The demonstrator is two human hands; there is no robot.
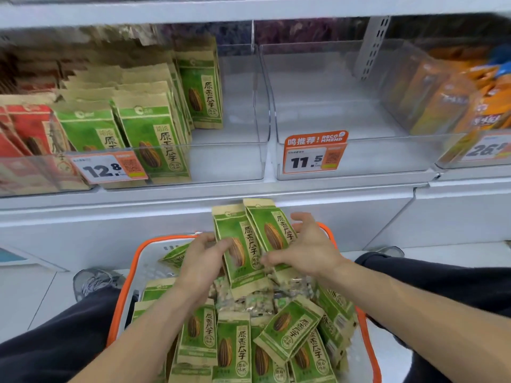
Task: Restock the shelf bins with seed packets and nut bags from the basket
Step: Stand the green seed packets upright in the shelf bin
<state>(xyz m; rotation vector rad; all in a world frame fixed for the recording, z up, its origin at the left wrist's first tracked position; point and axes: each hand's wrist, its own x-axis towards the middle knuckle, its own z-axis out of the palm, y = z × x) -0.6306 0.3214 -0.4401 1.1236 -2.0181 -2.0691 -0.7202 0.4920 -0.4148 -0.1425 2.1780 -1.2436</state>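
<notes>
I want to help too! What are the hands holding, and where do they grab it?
Two green seed packets: the left hand grips the lower left edge, the right hand the lower right side.

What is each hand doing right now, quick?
Left hand: fingers pinch the green seed packets held up above the basket.
Right hand: fingers curl round the same packets from the other side.

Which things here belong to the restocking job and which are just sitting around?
Part of the job:
- green seed packets held by left hand and right hand
- orange-rimmed basket of packets
- nut bags in the basket
- half-filled green-packet bin
- empty 11.5 bin

Just there:
- red packets, far left
- orange bags, right bin
- 12.8 price tag
</notes>
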